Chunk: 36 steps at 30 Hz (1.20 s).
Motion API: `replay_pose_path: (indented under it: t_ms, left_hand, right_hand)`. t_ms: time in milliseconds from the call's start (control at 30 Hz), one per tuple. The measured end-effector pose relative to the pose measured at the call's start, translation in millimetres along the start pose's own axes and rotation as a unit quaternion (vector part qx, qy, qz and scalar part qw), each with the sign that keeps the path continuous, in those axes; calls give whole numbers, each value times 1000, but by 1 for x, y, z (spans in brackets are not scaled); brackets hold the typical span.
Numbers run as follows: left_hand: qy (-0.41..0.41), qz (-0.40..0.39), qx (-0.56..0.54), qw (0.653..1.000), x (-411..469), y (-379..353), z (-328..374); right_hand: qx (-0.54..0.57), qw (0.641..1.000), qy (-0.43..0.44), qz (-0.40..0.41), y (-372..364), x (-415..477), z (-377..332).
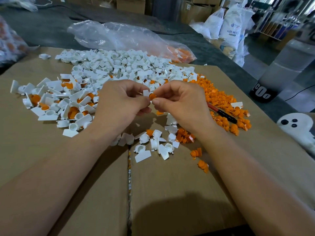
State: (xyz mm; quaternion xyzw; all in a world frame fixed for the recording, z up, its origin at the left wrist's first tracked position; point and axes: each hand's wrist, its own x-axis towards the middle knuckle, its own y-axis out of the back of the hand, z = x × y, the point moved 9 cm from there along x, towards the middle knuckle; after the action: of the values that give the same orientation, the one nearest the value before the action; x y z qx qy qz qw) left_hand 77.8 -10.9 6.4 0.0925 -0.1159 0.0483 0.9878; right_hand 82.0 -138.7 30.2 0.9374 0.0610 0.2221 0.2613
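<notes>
The main risk is a skewed fit: if the orange plug (152,96) meets the white piece (146,92) at a tilt, pressing could jam it or make it spring from the fingertips. A dropped part would be lost among the loose ones below, where the white heap (110,65) and the orange heap (218,97) mingle. Both parts are small and held only at the fingertips, so a slight slip in either pinch could do it. How squarely they line up is hard to tell, since fingers cover most of both. The left hand (119,103) pinches the white piece between thumb and forefinger. The right hand (180,103) pinches the orange plug the same way. The two parts touch between the hands, held in the air above the cardboard-covered desk (170,184), on the near side of the heaps. A pen (221,113) lies to the right at the orange heap's edge.
</notes>
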Motion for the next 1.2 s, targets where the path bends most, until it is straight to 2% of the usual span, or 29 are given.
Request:
replay_pose_path:
  t_ms: [200,400,733,1033,1200]
  left_hand:
    - [0,-23,-22,999,1,0,5]
    - [10,-47,-61,997,2,1,6]
    - [-6,-41,-69,997,0,0,11]
    - [75,-61,-118,988,3,-1,-7]
    - [86,-67,-129,986,1,-3,-7]
  right_hand:
    - [14,1000,17,-1,2,0,-1]
    - [95,995,-4,-29,-3,0,0]
    - [144,989,-7,-38,-3,1,3]
    - [133,990,33,-47,-4,0,-3]
    - [141,989,28,-43,-4,0,-3]
